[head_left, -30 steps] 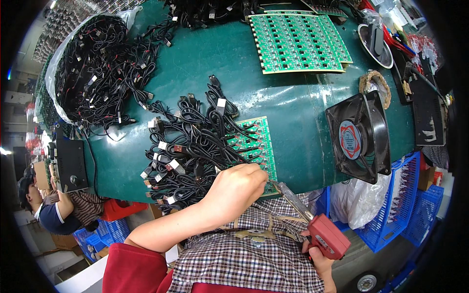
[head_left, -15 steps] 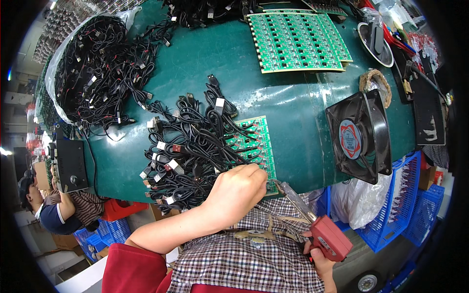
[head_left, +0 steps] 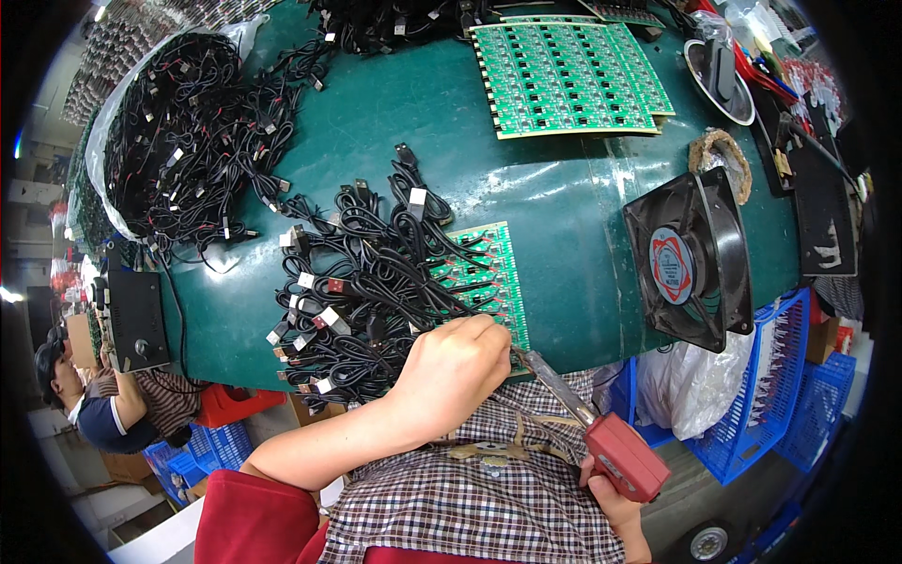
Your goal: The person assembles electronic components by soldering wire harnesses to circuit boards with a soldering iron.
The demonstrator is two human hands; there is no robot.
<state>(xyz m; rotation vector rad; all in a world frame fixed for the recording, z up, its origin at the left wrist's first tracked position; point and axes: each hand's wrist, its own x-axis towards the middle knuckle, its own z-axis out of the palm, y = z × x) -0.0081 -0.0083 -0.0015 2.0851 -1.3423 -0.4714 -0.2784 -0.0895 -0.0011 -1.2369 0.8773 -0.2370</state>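
Observation:
My left hand (head_left: 460,365) is closed in a pinch over the near end of a green circuit board (head_left: 513,289); whatever its fingertips hold is hidden behind the hand. My right hand (head_left: 611,496) grips the red body of a soldering gun (head_left: 628,459). The gun's metal tip points up and left, right beside my left fingertips at the board's near edge. Black USB cables (head_left: 366,273) lie bundled over the board's left side, and several have red and black wire ends on the board.
Stacked green circuit boards (head_left: 573,80) lie at the far right. A black fan (head_left: 691,261) stands near the right edge, with a metal dish (head_left: 720,83) beyond. A cable heap (head_left: 193,132) fills the far left, behind a black control box (head_left: 137,320). Blue crates (head_left: 761,385) stand below.
The soldering gun and my right hand have shifted slightly left, bringing the tip closer to my left fingertips. My left hand stays almost in place.

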